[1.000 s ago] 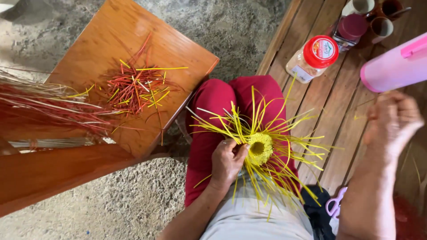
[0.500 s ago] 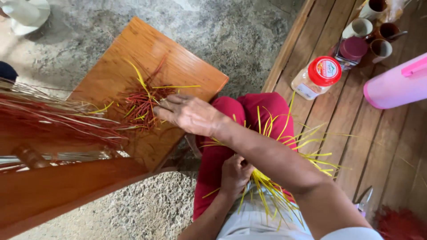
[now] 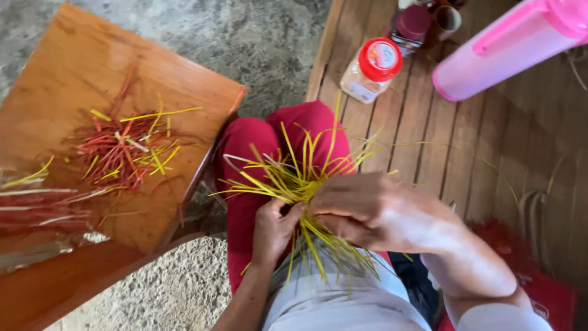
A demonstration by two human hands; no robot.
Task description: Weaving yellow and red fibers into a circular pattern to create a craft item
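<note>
A wooden stool stands on the rough concrete ground. On its seat lies a loose heap of red and yellow straw strips, with longer red strands trailing off its left edge. To the right, a plank floor carries a red-capped jar, a pink flask lying on its side, and small cups.

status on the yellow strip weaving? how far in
Early, by the look of it. Done: only a small woven core, mostly hidden under the right hand. In hand: both hands work at that core of the yellow strips, the left hand gripping from below. Left: most strips stick out loose and unwoven; red and yellow strips lie unused on the wooden board.
</note>
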